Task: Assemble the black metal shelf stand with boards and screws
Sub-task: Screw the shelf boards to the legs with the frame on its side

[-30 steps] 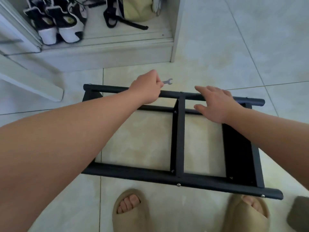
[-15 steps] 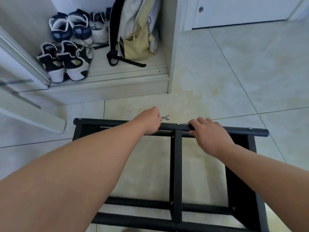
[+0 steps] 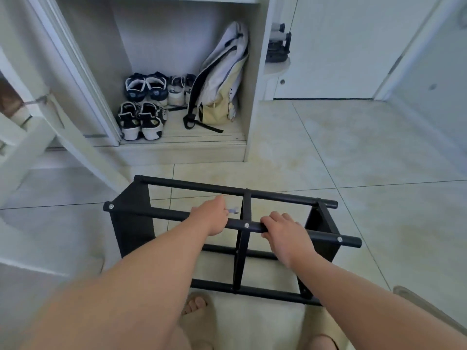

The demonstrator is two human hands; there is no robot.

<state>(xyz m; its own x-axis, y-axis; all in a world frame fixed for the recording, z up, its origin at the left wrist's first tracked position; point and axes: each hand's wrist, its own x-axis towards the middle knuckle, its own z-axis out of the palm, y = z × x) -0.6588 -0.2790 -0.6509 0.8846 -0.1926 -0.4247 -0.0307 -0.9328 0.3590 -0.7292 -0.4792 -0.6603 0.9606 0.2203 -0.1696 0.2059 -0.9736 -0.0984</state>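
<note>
On the tiled floor [image 3: 353,152], right in front of the person, a black stand [image 3: 278,197] sits upright. It is a frame of round black bars with a flat black panel at each end. Two long bars run across the top, one far and one near, and a thin post [image 3: 246,205] joins them in the middle. More bars run low down, close to the floor.

The right hand [image 3: 283,233] is on the near top bar [image 3: 164,213], just to the right of the middle post. Its fingers [image 3: 269,221] are curled over the bar and grip it tight.

The left hand [image 3: 211,218] is at the same bar, just to the left of the post. Its fingers are curled shut around a small silver wrench [image 3: 233,210], and the open end of the wrench sticks out toward the post. I cannot tell if this hand also holds the bar.

A silver screw [image 3: 246,225] shows where the post meets the near bar, between the two hands. Another screw [image 3: 110,206] sits at the left end of the bar, and one more [image 3: 339,239] is near the right end.

Behind the stand there is an open white cupboard [image 3: 255,72]. Inside it are pairs of shoes [image 3: 140,121] and a backpack [image 3: 219,82] that leans on the right wall. A white door [image 3: 341,46] is to the right of the cupboard. At the bottom, toes in a tan slipper [image 3: 195,303] show under the left arm
</note>
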